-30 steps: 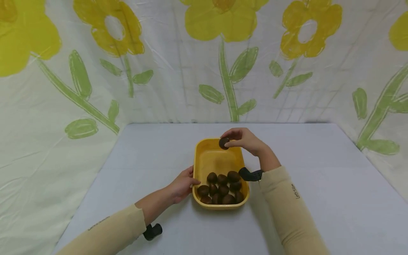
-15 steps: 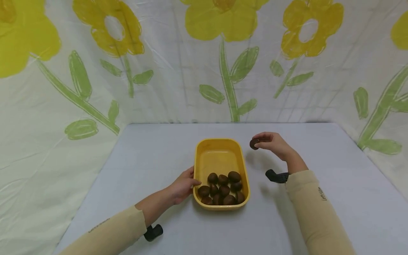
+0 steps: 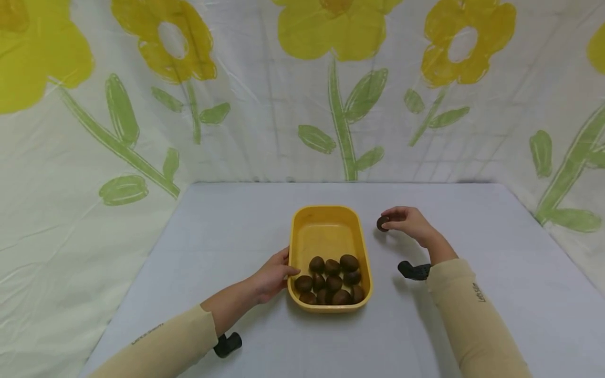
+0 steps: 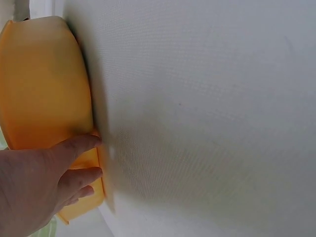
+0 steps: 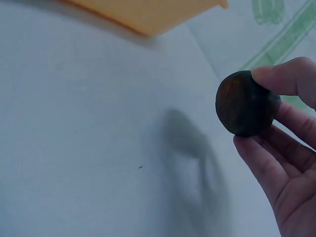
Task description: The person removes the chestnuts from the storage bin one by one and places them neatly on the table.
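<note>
A yellow plastic tray point(image 3: 326, 236) stands on the table, with several brown chestnuts point(image 3: 333, 283) gathered at its near end. My left hand point(image 3: 271, 275) grips the tray's left side, thumb over the rim. The left wrist view shows this hand's fingers point(image 4: 74, 148) against the outer wall of the tray point(image 4: 44, 84). To the right of the tray, my right hand point(image 3: 412, 226) pinches a single chestnut point(image 3: 382, 224) between thumb and fingers. Seen from the right wrist, the chestnut point(image 5: 242, 103) is above the tabletop, and its shadow falls below.
A white cloth covers the table point(image 3: 227, 220). Behind it hangs a white curtain point(image 3: 255, 126) printed with yellow flowers. Black wrist-camera mounts point(image 3: 413, 271) jut from both forearms, the right one over the table beside the tray.
My right hand has carried the chestnut from over the tray's far end out to the right, then lower toward the table. My left hand and the tray have stayed in place.
</note>
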A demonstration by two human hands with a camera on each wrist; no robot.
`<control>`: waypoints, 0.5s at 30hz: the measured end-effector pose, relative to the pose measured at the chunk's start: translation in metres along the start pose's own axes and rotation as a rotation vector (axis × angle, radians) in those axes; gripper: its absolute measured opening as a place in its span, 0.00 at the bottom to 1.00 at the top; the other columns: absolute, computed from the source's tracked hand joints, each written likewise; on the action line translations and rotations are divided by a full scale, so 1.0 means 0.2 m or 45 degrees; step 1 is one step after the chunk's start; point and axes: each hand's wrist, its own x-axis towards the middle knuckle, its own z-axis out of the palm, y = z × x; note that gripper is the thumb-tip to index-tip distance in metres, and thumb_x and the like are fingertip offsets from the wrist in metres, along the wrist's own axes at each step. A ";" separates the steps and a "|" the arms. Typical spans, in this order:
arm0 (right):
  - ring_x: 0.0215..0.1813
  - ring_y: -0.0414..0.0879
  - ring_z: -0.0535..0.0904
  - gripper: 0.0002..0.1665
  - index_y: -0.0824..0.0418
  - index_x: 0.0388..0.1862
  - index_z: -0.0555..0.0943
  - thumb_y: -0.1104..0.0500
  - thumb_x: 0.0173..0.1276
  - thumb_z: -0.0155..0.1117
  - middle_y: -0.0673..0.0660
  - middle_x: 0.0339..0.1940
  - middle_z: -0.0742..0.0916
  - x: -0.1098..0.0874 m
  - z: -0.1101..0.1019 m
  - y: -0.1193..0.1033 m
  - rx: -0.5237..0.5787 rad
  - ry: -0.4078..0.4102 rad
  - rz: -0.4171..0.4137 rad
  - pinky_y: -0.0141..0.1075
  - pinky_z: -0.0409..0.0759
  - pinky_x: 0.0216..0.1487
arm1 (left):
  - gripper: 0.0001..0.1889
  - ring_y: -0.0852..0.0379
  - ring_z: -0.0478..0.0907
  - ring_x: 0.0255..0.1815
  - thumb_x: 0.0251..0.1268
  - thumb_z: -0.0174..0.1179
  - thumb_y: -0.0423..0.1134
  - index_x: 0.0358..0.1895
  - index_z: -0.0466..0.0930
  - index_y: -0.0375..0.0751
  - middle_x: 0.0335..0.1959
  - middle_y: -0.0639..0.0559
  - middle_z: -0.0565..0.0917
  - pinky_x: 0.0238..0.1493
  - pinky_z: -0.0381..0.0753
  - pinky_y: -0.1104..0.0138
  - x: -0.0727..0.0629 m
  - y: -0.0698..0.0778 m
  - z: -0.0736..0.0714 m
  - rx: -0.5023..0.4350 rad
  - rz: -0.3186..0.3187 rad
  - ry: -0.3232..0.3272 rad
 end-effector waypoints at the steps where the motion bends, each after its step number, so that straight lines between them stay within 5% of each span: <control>1: 0.43 0.35 0.78 0.31 0.66 0.58 0.74 0.53 0.59 0.67 0.62 0.53 0.82 0.00 0.00 0.00 -0.011 -0.001 0.009 0.37 0.75 0.55 | 0.36 0.42 0.64 0.67 0.64 0.43 0.26 0.74 0.41 0.39 0.74 0.40 0.53 0.62 0.70 0.50 0.00 0.00 0.00 -0.001 0.000 0.001; 7: 0.47 0.41 0.77 0.31 0.64 0.58 0.74 0.52 0.59 0.67 0.65 0.55 0.81 0.01 0.04 0.04 -0.087 -0.011 0.054 0.30 0.74 0.48 | 0.35 0.43 0.65 0.66 0.65 0.44 0.26 0.74 0.41 0.39 0.74 0.40 0.53 0.63 0.69 0.50 0.01 0.00 0.00 -0.003 -0.012 0.020; 15: 0.54 0.51 0.76 0.29 0.63 0.59 0.74 0.52 0.60 0.66 0.65 0.57 0.80 0.00 0.06 0.05 -0.116 -0.013 0.060 0.35 0.74 0.51 | 0.35 0.43 0.64 0.67 0.66 0.44 0.26 0.74 0.41 0.39 0.74 0.40 0.53 0.64 0.68 0.49 0.01 -0.01 0.00 -0.007 -0.006 0.010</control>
